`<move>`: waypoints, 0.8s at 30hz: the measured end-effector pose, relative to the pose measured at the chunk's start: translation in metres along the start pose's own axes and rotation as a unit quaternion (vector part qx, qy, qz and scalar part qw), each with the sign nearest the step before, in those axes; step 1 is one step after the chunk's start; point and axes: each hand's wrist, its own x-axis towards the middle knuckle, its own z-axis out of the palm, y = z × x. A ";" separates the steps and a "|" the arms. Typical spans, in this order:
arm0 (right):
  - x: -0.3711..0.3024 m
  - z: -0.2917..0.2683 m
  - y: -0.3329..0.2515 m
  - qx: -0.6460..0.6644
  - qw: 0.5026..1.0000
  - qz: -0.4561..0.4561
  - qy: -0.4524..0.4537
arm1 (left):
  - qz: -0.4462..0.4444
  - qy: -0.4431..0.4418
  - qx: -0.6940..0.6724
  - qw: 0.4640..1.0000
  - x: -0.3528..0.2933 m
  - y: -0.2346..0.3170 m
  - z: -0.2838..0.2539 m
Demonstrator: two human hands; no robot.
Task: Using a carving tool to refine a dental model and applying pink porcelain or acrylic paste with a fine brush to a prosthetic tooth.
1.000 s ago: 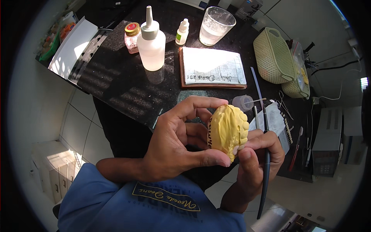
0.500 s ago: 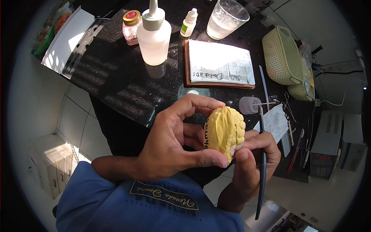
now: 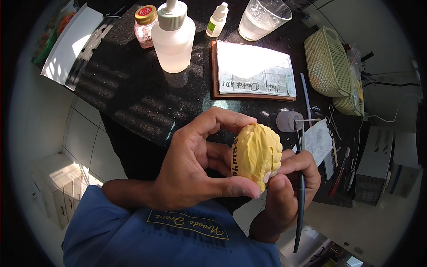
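Note:
My left hand (image 3: 189, 155) is closed around a yellow dental cast (image 3: 253, 153), thumb below and fingertips at its top edge. The row of moulded teeth faces right, and dark handwriting marks the left side. My right hand (image 3: 287, 191) meets the cast's lower right, its thumb and a finger close to a small whitish-pink piece (image 3: 267, 177) on the teeth. Across the right fingers lies a slim dark-handled tool (image 3: 301, 200), held roughly upright; its upper tip is hard to make out. Beyond the hands stands a small translucent cup (image 3: 287, 121) with a thin stick across it.
A dark speckled worktop (image 3: 120, 84) carries a white squeeze bottle (image 3: 172, 44), a gold-lidded jar (image 3: 145, 31), a dropper bottle (image 3: 216, 22), a glass (image 3: 262, 22) and a brown-edged pad (image 3: 255, 73). Woven baskets (image 3: 327, 66), dental tools and a grey box-shaped device (image 3: 376, 155) are at right.
Both hands hold the cast in nearly the same pose, shifted slightly left. More of the handwriting on the cast shows. The view has shifted a little.

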 end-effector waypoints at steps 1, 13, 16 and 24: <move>0.000 0.000 0.000 0.003 1.000 0.004 0.002 | 0.000 0.000 0.000 1.000 0.000 0.000 0.000; -0.001 0.000 -0.001 0.008 1.000 -0.009 0.002 | 0.024 -0.002 0.009 1.000 -0.001 -0.002 0.001; -0.002 0.001 0.000 0.025 1.000 -0.009 0.007 | 0.025 -0.006 0.003 1.000 -0.001 -0.003 0.001; 0.000 0.000 0.002 0.031 0.999 -0.027 0.000 | 0.031 -0.007 0.003 1.000 0.000 -0.002 0.003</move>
